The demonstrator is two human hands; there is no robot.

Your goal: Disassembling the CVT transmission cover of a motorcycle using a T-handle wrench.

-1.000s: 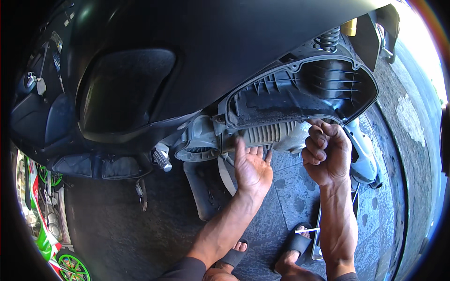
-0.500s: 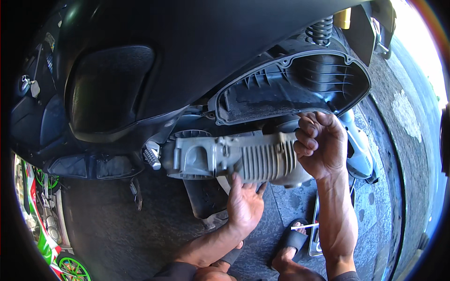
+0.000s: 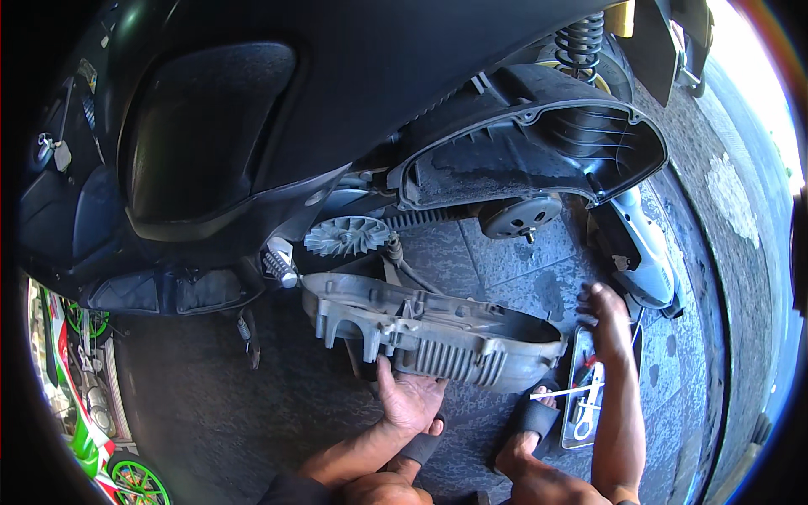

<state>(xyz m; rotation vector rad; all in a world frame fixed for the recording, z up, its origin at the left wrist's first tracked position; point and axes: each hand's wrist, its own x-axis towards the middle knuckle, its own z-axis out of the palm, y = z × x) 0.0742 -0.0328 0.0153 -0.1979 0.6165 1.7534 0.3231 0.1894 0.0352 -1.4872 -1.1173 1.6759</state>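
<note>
My left hand [image 3: 411,399] supports a grey metal scooter transmission cover [image 3: 454,349] from below, its thumb against the ribbed outer side. The cover is tilted, so its hollow inside shows from above, and it hangs apart from the scooter. Behind it, the finned drive pulley [image 3: 347,236] and the round clutch bell [image 3: 522,217] are exposed, with a toothed belt [image 3: 421,219] running between them. My right hand [image 3: 606,316] is off the cover's right end, slightly blurred, its fingers loosely bent and apart with nothing visible in them.
Above is an open black air filter box [image 3: 488,164], below the dark scooter body [image 3: 337,84]. A coil spring [image 3: 579,46] stands at the upper right. A tool tray [image 3: 572,439] with a wrench [image 3: 582,418] lies beside my right foot. A footpeg [image 3: 279,265] juts out left.
The cover has come away from the scooter, down toward me, and tipped, uncovering the pulley and clutch bell. My right hand has moved down and right, away from the cover.
</note>
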